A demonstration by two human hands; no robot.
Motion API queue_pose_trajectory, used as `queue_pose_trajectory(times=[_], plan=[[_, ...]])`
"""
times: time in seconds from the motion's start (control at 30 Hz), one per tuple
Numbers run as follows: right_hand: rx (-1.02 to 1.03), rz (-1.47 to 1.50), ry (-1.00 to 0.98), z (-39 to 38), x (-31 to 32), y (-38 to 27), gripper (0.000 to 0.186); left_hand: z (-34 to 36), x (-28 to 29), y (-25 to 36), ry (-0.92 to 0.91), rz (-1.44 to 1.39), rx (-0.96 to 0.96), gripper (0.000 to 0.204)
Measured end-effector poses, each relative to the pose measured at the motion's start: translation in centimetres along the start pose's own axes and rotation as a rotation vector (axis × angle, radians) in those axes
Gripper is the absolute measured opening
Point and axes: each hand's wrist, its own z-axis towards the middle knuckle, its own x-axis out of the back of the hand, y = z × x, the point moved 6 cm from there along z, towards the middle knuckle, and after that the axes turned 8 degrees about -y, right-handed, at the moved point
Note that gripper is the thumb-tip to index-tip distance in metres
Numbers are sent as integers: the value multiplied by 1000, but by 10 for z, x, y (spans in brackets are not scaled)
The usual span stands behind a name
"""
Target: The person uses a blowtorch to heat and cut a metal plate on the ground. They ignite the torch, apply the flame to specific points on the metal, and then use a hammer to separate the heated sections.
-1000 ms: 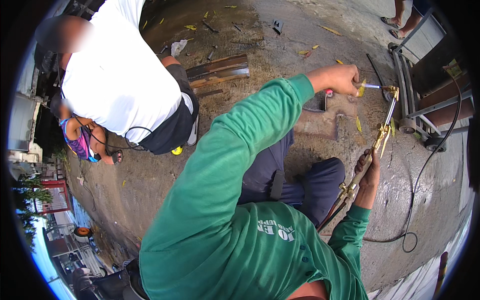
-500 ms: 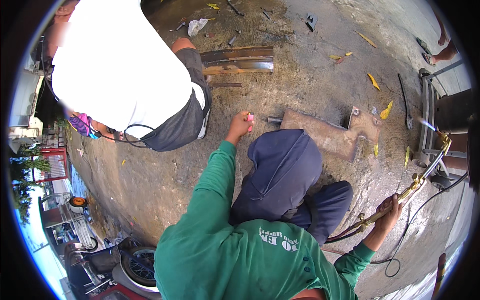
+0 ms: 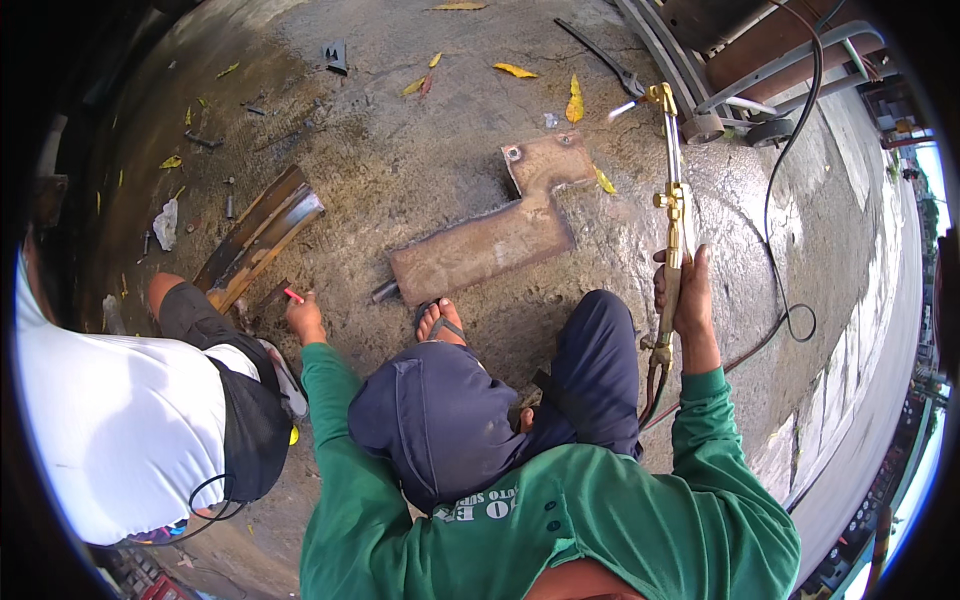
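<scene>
My right hand [image 3: 692, 292] is closed around the handle of a brass cutting torch [image 3: 674, 205], held upright on my right. At the torch's tip burns a small pale flame [image 3: 622, 109]. Out to the left, my left hand [image 3: 306, 322] grips a small pink lighter [image 3: 292, 295], partly hidden by the fingers. A rusty stepped steel plate [image 3: 480, 248] lies on the concrete in front of my knees. A short metal pipe [image 3: 384, 291] sticks out from its near left end, close to my sandalled foot [image 3: 440, 322].
A co-worker in a white shirt [image 3: 130, 430] crouches at the left, beside steel channel pieces [image 3: 262, 240]. A wrench [image 3: 602, 56] lies beyond the torch, near a wheeled cart [image 3: 702, 127]. A black hose [image 3: 768, 210] loops across the right side. Bolts and yellow leaves [image 3: 574, 102] are scattered about.
The view has swung to the right, so the plate and torch now appear more central. My left hand still holds the lighter, and my right hand still holds the lit torch.
</scene>
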Motion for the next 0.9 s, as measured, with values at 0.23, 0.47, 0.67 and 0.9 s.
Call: queue_pose_trajectory(times=[0.23, 0.47, 0.67, 0.9], plan=[[-14, 69, 36, -13, 26, 17, 71, -187, -14, 203, -436, 300, -503, 44], [-24, 153, -43, -16, 34, 12, 66, -261, -15, 407, -704, 203, -805, 43], [-5, 115, -29, -16, 34, 15, 61, -383, -121, 486, -1307, 489, -1248, 49], [30, 55, -75, -12, 35, 23, 72, -476, -248, 425, -1823, 706, -1370, 64]])
